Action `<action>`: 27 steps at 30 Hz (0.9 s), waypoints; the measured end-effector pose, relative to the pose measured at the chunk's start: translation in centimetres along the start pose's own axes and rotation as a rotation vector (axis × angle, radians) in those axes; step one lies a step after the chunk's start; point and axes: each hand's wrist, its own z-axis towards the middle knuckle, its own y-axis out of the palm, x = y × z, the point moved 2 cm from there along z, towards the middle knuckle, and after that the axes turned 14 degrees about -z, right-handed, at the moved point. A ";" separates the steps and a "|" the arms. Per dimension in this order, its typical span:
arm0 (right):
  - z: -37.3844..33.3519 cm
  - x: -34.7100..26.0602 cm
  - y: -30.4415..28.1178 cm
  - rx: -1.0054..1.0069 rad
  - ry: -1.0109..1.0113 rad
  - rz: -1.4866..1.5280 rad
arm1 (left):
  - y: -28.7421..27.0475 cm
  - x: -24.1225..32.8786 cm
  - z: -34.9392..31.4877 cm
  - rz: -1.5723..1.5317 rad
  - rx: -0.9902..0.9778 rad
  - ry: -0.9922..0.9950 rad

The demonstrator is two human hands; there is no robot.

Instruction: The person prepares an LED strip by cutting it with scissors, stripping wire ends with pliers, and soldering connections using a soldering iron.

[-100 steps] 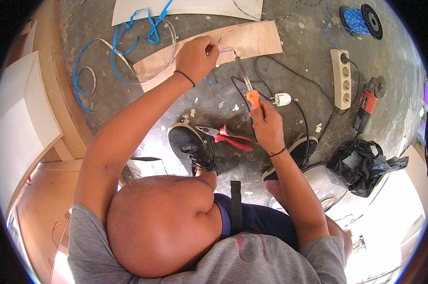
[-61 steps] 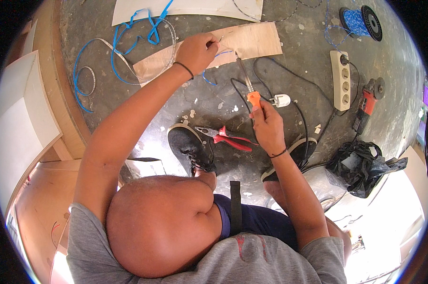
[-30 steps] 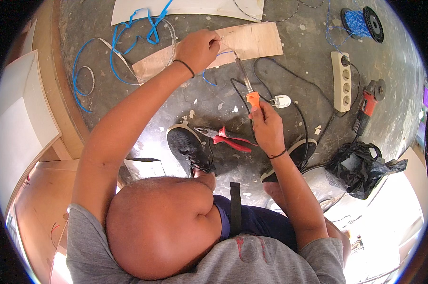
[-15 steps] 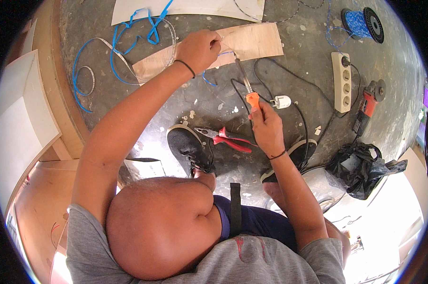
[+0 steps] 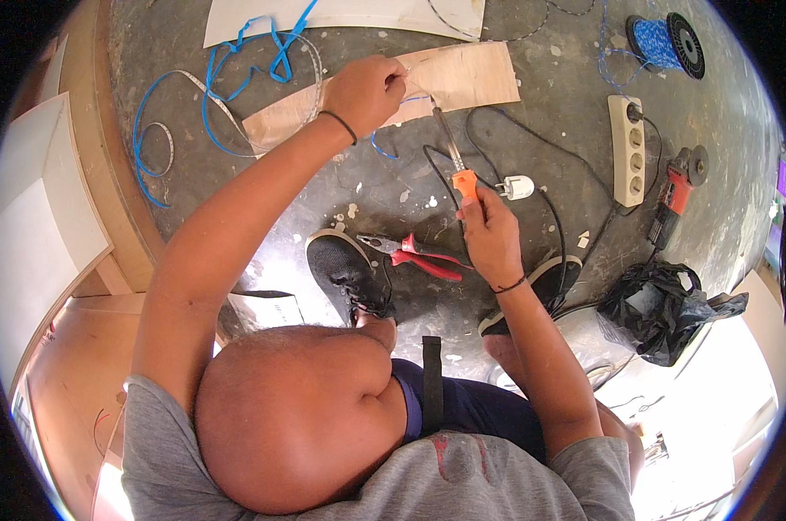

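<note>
Right hand (image 5: 490, 230) | fingers curled round handle of iron (image 5: 454, 154), presumably to stay clear of heat | left hand (image 5: 367, 91) | fingertips pressed together; on what, too small to tell | iron's tip by blue wire (image 5: 416, 98) over board (image 5: 475, 76), which likely shields floor (image 5: 567, 78); contact unclear | pliers (image 5: 403, 255) beside shoe (image 5: 343, 269); probably for easy reach

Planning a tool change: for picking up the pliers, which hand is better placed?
Right, probably: the right hand is nearer the red-handled pliers, though it holds the soldering iron and must release it first. The left hand is farther away, over the wood strip.
</note>
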 end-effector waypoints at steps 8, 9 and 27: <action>-0.2 0.1 -0.2 -0.008 -0.001 -0.020 | 0.0 0.2 0.1 0.035 -0.032 0.030; -0.2 0.0 -0.2 -0.009 -0.002 -0.020 | 0.0 0.2 0.1 0.036 -0.031 0.029; -0.2 0.7 0.0 -0.001 -0.040 -0.025 | 0.2 0.5 0.1 0.037 -0.035 0.005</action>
